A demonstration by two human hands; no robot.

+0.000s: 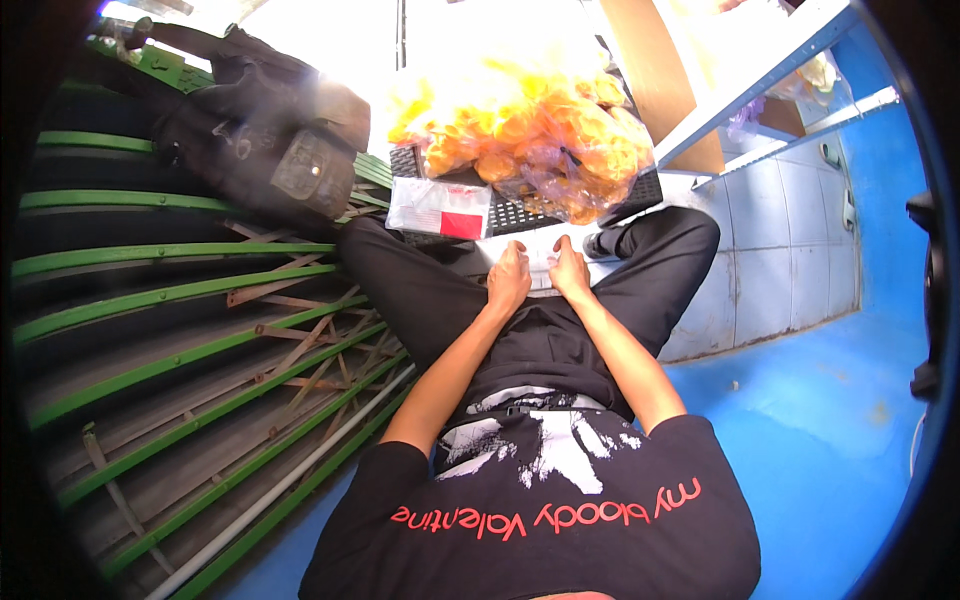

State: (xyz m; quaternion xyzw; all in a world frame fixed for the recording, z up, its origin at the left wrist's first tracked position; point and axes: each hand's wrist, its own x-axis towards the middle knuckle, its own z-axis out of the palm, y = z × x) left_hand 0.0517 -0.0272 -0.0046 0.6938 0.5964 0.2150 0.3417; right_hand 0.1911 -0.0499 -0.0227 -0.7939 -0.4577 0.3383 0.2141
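I see left hand [509, 277] and right hand [569, 271] side by side, apart, fingers curled; I cannot tell whether they clamp anything. Flat white-and-red plastic packet [438, 208] lies ahead-left on black perforated plastic crate [508, 213]; clear plastic bag of orange rounded pieces [570, 155] beside it. I'd pinch packet's near edge lightly, avoiding bag.

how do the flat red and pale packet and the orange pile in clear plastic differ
The packet is flat and rectangular; the orange pile is bulging and irregular. The packet is much smaller than the orange pile. The packet is pale with a red block, while the orange pile shows rounded pieces. Both appear to rest on the black perforated surface.
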